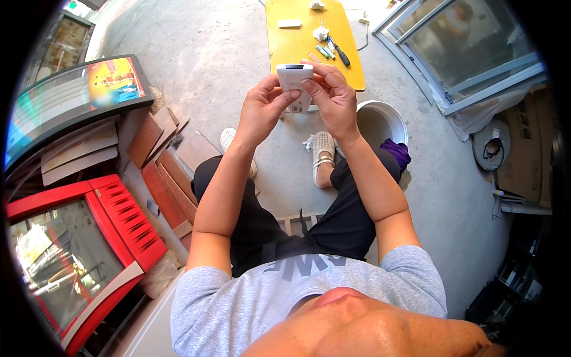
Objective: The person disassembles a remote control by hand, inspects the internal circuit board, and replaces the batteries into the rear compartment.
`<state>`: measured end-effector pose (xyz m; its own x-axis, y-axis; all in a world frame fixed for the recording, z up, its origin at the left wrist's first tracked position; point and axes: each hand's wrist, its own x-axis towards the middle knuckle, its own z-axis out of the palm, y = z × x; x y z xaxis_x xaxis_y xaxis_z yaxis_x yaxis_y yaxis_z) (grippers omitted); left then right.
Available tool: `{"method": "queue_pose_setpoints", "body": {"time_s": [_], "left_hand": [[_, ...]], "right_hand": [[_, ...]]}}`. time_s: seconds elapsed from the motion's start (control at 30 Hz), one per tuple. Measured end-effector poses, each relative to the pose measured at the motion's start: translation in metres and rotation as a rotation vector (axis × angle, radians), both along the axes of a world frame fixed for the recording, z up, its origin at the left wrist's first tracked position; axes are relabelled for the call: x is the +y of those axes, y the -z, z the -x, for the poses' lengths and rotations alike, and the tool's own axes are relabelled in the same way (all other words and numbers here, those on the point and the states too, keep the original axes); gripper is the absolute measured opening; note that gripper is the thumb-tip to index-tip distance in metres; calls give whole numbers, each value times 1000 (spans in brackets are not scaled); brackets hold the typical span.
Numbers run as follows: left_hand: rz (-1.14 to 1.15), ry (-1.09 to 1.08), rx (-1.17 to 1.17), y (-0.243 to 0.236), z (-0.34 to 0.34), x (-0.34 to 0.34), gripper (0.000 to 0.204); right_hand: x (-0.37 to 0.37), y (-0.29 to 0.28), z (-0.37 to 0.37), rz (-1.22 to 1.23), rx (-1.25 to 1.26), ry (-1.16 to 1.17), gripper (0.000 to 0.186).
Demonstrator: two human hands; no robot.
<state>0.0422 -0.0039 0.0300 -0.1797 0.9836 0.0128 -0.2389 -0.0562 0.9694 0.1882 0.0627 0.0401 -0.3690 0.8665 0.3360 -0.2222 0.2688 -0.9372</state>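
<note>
A white remote control (295,77) with a dark window at its far end is held up in front of me, over the near edge of a yellow table (291,47). My left hand (264,107) grips its left side, thumb on the face. From the right, my right hand (336,101) holds it too, its thumb also pressed on the face. On the table lie a screwdriver (341,56) with a dark handle, two small green-and-white cylinders (322,52) that look like batteries, crumpled white tissue (321,34) and a flat white piece (289,24).
A white bucket (383,107) with a purple cloth (395,153) over its rim stands by my right knee. Left are wooden boards (169,187), a red-framed glass door (98,226) and a curved display panel (77,101). Framed windows (458,53) and cardboard (523,149) are at right.
</note>
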Motion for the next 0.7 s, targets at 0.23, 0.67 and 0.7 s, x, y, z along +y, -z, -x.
{"method": "queue_pose_setpoints", "body": {"time_s": [0.23, 0.67, 0.7], "left_hand": [[-55, -54, -34, -1, -5, 0, 29], [154, -180, -291, -5, -1, -1, 36], [152, -191, -355, 1, 7, 1, 35]], "right_hand": [[-4, 3, 8, -13, 32, 46, 20], [10, -12, 8, 403, 102, -86, 45], [13, -11, 2, 480, 41, -129, 52]]}}
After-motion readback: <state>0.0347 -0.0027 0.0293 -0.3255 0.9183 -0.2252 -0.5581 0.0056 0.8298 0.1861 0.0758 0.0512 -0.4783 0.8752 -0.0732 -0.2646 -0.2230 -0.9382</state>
